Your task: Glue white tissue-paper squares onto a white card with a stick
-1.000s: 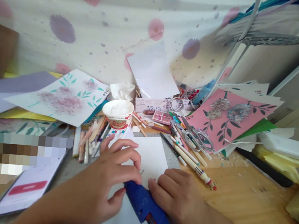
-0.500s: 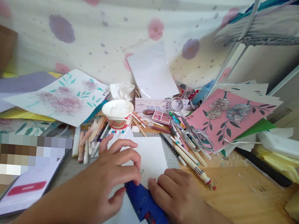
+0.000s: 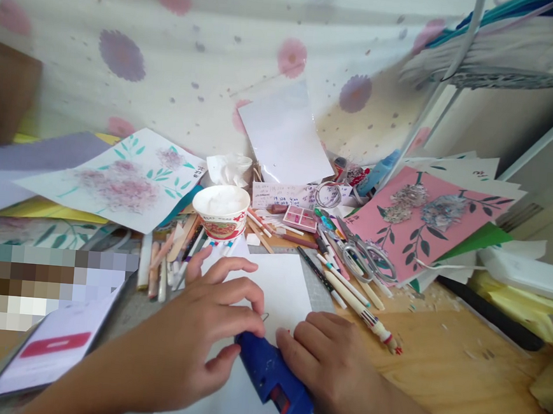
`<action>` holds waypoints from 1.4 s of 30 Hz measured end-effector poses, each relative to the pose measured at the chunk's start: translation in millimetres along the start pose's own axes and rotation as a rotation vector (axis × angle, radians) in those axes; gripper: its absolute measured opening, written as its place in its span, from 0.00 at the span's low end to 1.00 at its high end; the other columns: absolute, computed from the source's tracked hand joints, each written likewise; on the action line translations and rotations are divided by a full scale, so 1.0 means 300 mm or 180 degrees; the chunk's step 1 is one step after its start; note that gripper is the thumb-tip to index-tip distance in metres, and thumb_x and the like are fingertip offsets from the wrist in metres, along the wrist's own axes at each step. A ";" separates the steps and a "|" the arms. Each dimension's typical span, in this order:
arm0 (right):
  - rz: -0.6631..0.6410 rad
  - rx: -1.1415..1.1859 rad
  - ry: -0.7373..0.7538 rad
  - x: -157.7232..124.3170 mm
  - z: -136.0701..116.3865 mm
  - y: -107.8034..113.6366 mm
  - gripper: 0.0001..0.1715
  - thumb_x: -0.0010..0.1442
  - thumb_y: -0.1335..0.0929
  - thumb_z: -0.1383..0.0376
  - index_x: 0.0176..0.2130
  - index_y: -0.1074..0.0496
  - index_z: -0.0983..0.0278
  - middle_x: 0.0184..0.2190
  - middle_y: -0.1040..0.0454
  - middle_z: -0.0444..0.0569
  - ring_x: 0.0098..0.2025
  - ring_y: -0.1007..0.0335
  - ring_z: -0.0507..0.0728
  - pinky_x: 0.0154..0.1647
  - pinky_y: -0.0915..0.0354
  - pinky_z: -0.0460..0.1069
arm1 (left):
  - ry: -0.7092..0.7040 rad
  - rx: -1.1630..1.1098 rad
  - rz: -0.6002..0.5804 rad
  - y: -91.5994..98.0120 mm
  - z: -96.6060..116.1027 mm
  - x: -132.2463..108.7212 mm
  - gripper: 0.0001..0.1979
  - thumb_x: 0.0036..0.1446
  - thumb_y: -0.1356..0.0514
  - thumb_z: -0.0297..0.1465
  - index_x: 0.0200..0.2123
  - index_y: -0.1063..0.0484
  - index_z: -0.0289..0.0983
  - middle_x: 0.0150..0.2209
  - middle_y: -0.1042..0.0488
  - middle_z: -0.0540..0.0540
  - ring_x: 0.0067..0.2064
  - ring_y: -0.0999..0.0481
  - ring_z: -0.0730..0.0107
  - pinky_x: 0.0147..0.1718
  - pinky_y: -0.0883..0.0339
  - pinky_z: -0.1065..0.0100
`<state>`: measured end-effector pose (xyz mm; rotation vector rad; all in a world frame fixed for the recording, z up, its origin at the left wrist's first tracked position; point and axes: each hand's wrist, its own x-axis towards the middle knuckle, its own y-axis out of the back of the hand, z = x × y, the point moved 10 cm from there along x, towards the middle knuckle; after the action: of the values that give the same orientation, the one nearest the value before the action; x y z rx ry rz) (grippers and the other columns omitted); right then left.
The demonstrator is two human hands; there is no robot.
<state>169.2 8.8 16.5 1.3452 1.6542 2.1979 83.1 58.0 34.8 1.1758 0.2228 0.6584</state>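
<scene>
A blue hot glue gun [image 3: 270, 375] lies tilted over the white paper [image 3: 285, 275], its rear end toward me. My right hand [image 3: 329, 358] is closed around the gun's side, knuckles up. Curved over the front of the gun is my left hand [image 3: 209, 332], its fingers bent and spread apart. Its thumb and index finger are close to the gun's front end; whether they touch it I cannot tell. The gun's nozzle is hidden behind the left fingers. A small loop-like mark or wire [image 3: 264, 317] shows by the left fingertips.
Ahead stands a paper bowl [image 3: 220, 212] with white stuff inside. Pens and brushes [image 3: 347, 283], plus scissors [image 3: 361, 255], lie to the right. A phone [image 3: 54, 349] lies at left. Flower pictures on white [image 3: 166, 153] and pink paper [image 3: 427, 244] flank the work area.
The whole view has shifted slightly, so everything sits a little further right. Both hands and the glue gun keep nearly the same pose.
</scene>
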 end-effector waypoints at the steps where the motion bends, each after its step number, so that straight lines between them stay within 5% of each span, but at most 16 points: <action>1: -0.0010 -0.0015 0.0004 0.000 0.000 -0.002 0.16 0.69 0.42 0.64 0.38 0.29 0.68 0.22 0.32 0.45 0.23 0.42 0.55 0.24 0.55 0.52 | 0.0020 -0.0001 0.0007 0.001 -0.001 0.000 0.19 0.50 0.43 0.20 0.39 0.28 0.51 0.45 0.27 0.56 0.62 0.44 0.56 0.60 0.62 0.48; 11: 0.0023 -0.0069 0.0064 0.006 -0.007 0.008 0.16 0.70 0.43 0.65 0.38 0.31 0.67 0.21 0.32 0.44 0.22 0.40 0.55 0.24 0.54 0.51 | -0.0147 0.0230 0.0022 0.002 0.020 0.009 0.22 0.44 0.44 0.17 0.39 0.28 0.48 0.44 0.27 0.53 0.60 0.41 0.53 0.60 0.65 0.46; 20: 0.0026 -0.0039 0.0019 0.007 0.002 0.014 0.16 0.70 0.43 0.64 0.38 0.30 0.67 0.21 0.33 0.44 0.22 0.42 0.55 0.23 0.55 0.52 | -0.0135 0.0116 0.0232 0.023 0.016 0.004 0.18 0.50 0.44 0.18 0.36 0.28 0.48 0.42 0.28 0.53 0.61 0.42 0.57 0.60 0.60 0.50; 32: -0.0017 -0.0191 0.0205 0.002 -0.031 -0.004 0.14 0.68 0.42 0.68 0.39 0.29 0.69 0.22 0.33 0.44 0.23 0.42 0.54 0.23 0.52 0.52 | -0.0054 -0.0123 -0.0107 -0.015 0.014 0.011 0.21 0.41 0.45 0.15 0.36 0.33 0.44 0.44 0.31 0.52 0.60 0.42 0.57 0.60 0.59 0.50; 42: -0.0032 -0.0149 0.0122 0.005 -0.014 0.006 0.16 0.70 0.43 0.68 0.38 0.29 0.68 0.22 0.33 0.44 0.22 0.42 0.54 0.23 0.53 0.52 | -0.0063 -0.0079 0.0128 0.003 0.006 0.010 0.18 0.43 0.44 0.16 0.35 0.34 0.44 0.43 0.30 0.52 0.59 0.42 0.57 0.60 0.64 0.50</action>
<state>166.2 5.8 18.7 1.2886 1.6074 2.2560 86.0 58.6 36.7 1.1651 0.1742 0.6829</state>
